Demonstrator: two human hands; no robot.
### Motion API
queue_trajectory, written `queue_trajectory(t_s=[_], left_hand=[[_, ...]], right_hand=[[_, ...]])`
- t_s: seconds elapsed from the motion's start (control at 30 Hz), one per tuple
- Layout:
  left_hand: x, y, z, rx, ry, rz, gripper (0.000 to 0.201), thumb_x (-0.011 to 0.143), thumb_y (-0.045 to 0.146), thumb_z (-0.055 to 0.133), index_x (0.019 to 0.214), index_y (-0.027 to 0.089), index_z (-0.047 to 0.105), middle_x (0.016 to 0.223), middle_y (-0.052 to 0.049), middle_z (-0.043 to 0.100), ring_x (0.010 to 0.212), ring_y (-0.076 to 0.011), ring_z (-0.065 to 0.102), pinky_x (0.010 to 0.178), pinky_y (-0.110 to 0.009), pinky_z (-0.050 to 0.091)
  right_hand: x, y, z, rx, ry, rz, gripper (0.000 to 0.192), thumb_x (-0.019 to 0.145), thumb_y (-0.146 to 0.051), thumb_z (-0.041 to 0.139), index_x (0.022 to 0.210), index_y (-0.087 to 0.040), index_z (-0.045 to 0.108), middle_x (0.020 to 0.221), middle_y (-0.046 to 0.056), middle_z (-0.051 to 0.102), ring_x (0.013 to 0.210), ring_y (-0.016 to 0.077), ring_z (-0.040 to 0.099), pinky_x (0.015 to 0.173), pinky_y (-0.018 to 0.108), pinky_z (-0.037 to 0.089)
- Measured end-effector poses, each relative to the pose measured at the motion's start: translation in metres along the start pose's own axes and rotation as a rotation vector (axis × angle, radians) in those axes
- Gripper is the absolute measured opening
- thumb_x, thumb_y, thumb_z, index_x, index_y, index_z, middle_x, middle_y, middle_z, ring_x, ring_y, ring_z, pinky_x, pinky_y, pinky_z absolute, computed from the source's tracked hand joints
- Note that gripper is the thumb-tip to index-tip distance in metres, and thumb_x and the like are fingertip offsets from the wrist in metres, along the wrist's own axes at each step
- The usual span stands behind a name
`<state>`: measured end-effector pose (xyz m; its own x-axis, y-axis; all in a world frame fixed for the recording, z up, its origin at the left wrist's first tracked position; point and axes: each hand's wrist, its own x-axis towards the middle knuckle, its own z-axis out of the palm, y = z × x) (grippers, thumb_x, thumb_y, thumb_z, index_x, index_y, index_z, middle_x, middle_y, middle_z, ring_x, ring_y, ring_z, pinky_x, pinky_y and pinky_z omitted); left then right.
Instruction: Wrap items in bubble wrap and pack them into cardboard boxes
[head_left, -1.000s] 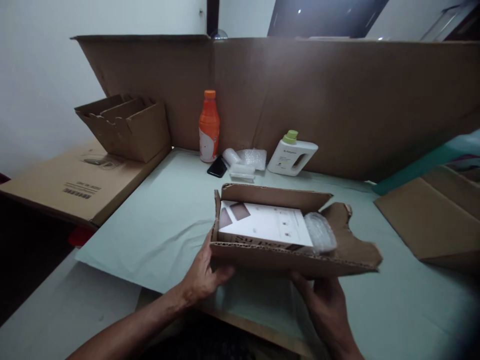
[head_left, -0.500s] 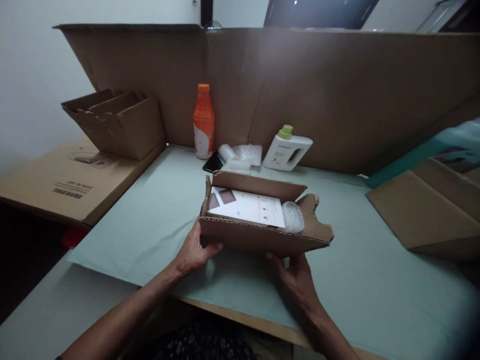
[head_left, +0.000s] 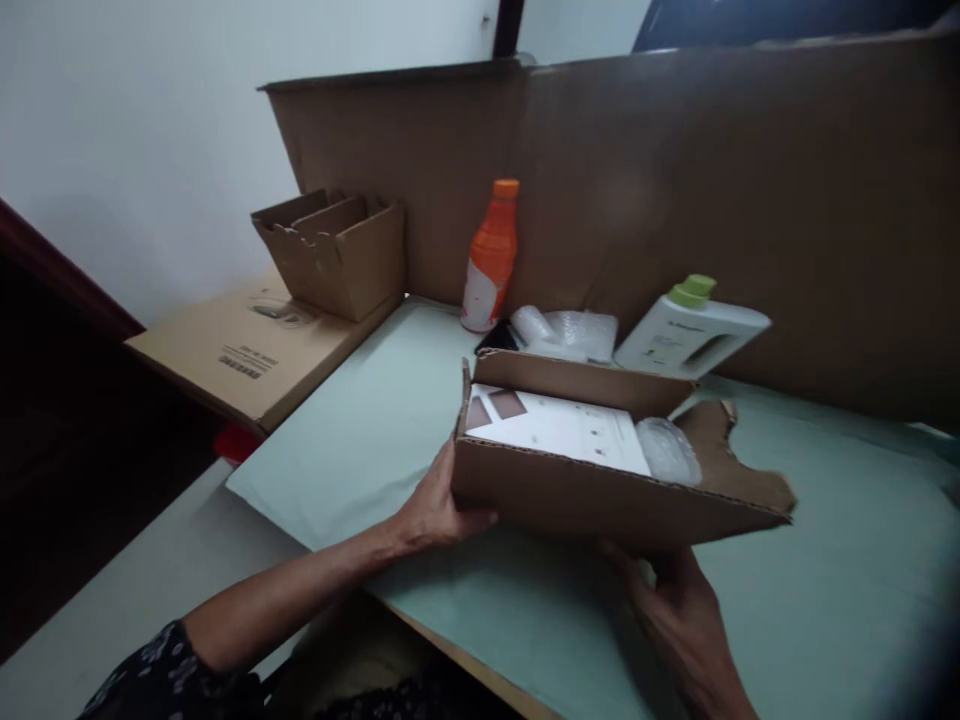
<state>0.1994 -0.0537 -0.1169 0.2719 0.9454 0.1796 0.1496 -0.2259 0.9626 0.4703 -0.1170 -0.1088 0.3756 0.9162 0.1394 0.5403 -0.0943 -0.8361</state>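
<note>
A small open-topped cardboard box (head_left: 600, 500) is in front of me, tilted, above the pale green table covering. My left hand (head_left: 442, 508) grips its left end, thumb along the front wall and the other fingers hidden behind the corner. Under the right part of the box, my right hand (head_left: 667, 592) supports it from below, its fingertips partly hidden by the cardboard. Inside lies a white printed carton (head_left: 559, 428) with brown squares at one end. Beside that carton, at the right, sits a bubble-wrapped item (head_left: 667, 450).
Behind the box stand an orange bottle (head_left: 491, 255) and a white jug (head_left: 686, 330) with a green cap. Bubble wrap pieces (head_left: 577, 332) lie between them. At the left, a divided cardboard box (head_left: 352, 265) rests on a large flat carton (head_left: 262, 345). A tall cardboard panel (head_left: 637, 180) borders the back.
My view has turned to the left, so everything sits further right in it. The box looks closer and slightly more tilted, and both hands remain on it.
</note>
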Motion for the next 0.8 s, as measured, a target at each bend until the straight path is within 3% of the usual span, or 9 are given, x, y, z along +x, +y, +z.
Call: queue_trajectory(t_s=[0.07, 0.17, 0.3, 0.43, 0.5, 0.6, 0.8], left_hand=[[-0.004, 0.001, -0.025, 0.022, 0.111, -0.015, 0.077, 0.068, 0.038, 0.079, 0.136, 0.017, 0.053, 0.129, -0.016, 0.065, 0.120, -0.0374, 0.060, 0.106, -0.057, 0.047], [-0.013, 0.005, -0.084, 0.127, 0.351, -0.098, 0.058, 0.068, 0.042, 0.077, 0.118, 0.016, 0.062, 0.114, -0.016, 0.071, 0.109, -0.0357, 0.065, 0.096, -0.053, 0.054], [-0.026, 0.006, -0.175, 0.294, 0.703, -0.205, 0.053, 0.067, 0.048, 0.076, 0.105, 0.012, 0.065, 0.107, -0.016, 0.072, 0.106, -0.0358, 0.066, 0.099, -0.054, 0.052], [-0.034, -0.001, -0.242, 0.325, 0.966, -0.166, 0.062, 0.066, 0.044, 0.076, 0.117, 0.012, 0.060, 0.119, -0.016, 0.068, 0.116, -0.0344, 0.063, 0.108, -0.053, 0.047], [-0.036, -0.006, -0.263, 0.380, 1.051, -0.130, 0.068, 0.065, 0.039, 0.077, 0.125, 0.013, 0.056, 0.126, -0.016, 0.065, 0.119, -0.0338, 0.061, 0.109, -0.051, 0.046], [-0.034, -0.015, -0.285, 0.491, 1.084, -0.102, 0.073, 0.070, 0.036, 0.073, 0.135, 0.014, 0.050, 0.135, -0.017, 0.060, 0.124, -0.0330, 0.059, 0.113, -0.049, 0.044], [-0.012, -0.037, -0.317, 0.596, 1.068, -0.064, 0.073, 0.082, 0.030, 0.064, 0.148, 0.018, 0.036, 0.144, -0.015, 0.052, 0.134, -0.0296, 0.050, 0.119, -0.046, 0.036]], right_hand=[[0.020, -0.025, 0.021, 0.016, -0.093, -0.122, 0.040, 0.075, -0.056, 0.071, 0.097, -0.022, 0.065, 0.082, 0.005, 0.071, 0.074, 0.0245, 0.064, 0.058, 0.032, 0.050], [0.054, -0.080, 0.073, 0.086, -0.279, -0.326, 0.039, 0.080, -0.049, 0.067, 0.106, -0.020, 0.064, 0.089, 0.006, 0.071, 0.078, 0.0236, 0.063, 0.064, 0.033, 0.051], [0.094, -0.166, 0.179, 0.227, -0.565, -0.553, 0.060, 0.083, -0.039, 0.062, 0.138, -0.020, 0.051, 0.126, 0.011, 0.067, 0.107, 0.0290, 0.063, 0.090, 0.043, 0.053], [0.113, -0.238, 0.289, 0.162, -0.753, -0.668, 0.077, 0.078, -0.023, 0.063, 0.151, -0.019, 0.038, 0.142, 0.008, 0.059, 0.121, 0.0279, 0.059, 0.102, 0.043, 0.049], [0.115, -0.263, 0.332, 0.131, -0.782, -0.671, 0.076, 0.078, -0.020, 0.063, 0.150, -0.020, 0.039, 0.138, 0.006, 0.062, 0.122, 0.0272, 0.059, 0.103, 0.042, 0.050], [0.115, -0.287, 0.378, 0.063, -0.771, -0.639, 0.070, 0.082, -0.022, 0.063, 0.149, -0.019, 0.040, 0.131, 0.010, 0.066, 0.121, 0.0325, 0.061, 0.104, 0.048, 0.048], [0.124, -0.314, 0.431, -0.014, -0.724, -0.601, 0.070, 0.088, -0.022, 0.057, 0.151, -0.006, 0.031, 0.138, 0.024, 0.058, 0.128, 0.0374, 0.056, 0.110, 0.051, 0.041]])
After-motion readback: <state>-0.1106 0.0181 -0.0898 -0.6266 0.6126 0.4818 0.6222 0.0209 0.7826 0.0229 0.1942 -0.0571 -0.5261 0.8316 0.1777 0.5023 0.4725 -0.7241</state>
